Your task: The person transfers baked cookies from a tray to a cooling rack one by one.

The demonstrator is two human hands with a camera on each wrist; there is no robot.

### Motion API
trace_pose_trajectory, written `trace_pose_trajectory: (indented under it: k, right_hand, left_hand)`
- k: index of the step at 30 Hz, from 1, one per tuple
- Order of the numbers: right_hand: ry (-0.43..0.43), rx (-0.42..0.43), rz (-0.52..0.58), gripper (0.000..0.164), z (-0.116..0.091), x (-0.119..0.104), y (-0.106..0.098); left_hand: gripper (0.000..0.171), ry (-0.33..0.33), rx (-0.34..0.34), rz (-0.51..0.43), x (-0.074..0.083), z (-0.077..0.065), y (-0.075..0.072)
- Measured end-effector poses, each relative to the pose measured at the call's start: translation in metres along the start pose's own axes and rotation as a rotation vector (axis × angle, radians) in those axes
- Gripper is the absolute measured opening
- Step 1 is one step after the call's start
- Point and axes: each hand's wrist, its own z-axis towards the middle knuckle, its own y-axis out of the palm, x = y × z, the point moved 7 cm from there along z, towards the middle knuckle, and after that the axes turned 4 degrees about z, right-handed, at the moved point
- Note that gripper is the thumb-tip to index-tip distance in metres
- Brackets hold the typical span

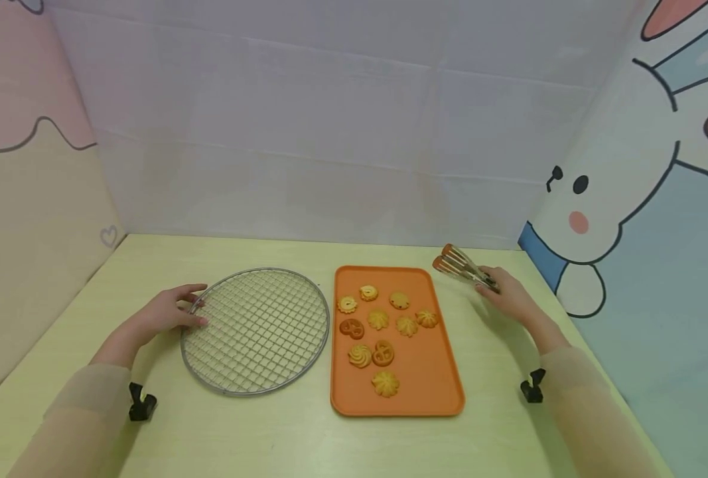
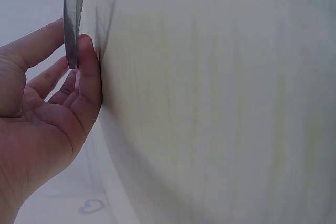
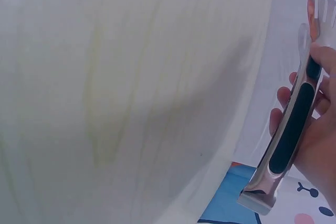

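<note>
The thumb and fingers of the left hand (image 1: pixel 165 311) pinched the left rim of the round wire rack (image 1: pixel 258 332), thumb above and fingertips tucked between metal and table (image 1: pixel 270 441), a hold that probably served to steady the rack or tip up that edge. The right hand's fingers wrapped one side of the tongs (image 3: pixel 296 124) and its thumb the other, well up the dark grips, presumably so that a squeeze could bring the slightly parted heads together. Those heads pointed far and left, past the far right corner of the orange tray (image 1: pixel 428 382) (they looked orange too, perhaps only its reflection). Both hands reached in from the near corners, the left turned side-on with its thumb nearer the rack's middle, the right above the table with its shadow beneath; the forearms, in pale sleeves (image 1: pixel 73 418), slanted inward. Between them the tray lay flat just right of the rack, a placing that seemed to suit short reaches, with ten biscuits (image 1: pixel 385 384) loosely scattered, mostly over its far and left parts. Beyond the table hung a plain white sheet (image 1: pixel 270 133).
</note>
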Motion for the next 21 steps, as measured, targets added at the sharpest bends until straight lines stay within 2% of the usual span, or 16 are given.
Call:
trace_pose_trajectory:
  k: [3, 9, 16, 21]
  right_hand:
    - [-0.008, 0.046, -0.001, 0.054, -0.002, -0.001, -0.007]
    - [-0.021, 0.134, -0.022, 0.052, -0.007, -0.007, -0.021]
    - [-0.047, 0.174, -0.058, 0.052, -0.018, -0.027, -0.032]
    - [-0.079, 0.201, -0.080, 0.051, -0.024, -0.041, -0.036]
  left_hand:
    - [0.091, -0.003, -0.022, -0.039, -0.002, 0.000, 0.001]
    - [0.092, 0.006, -0.060, -0.035, -0.003, -0.001, 0.000]
    - [0.092, 0.043, -0.079, -0.015, -0.005, 0.000, 0.000]
    - [0.093, 0.035, -0.078, -0.020, -0.007, 0.001, 0.000]
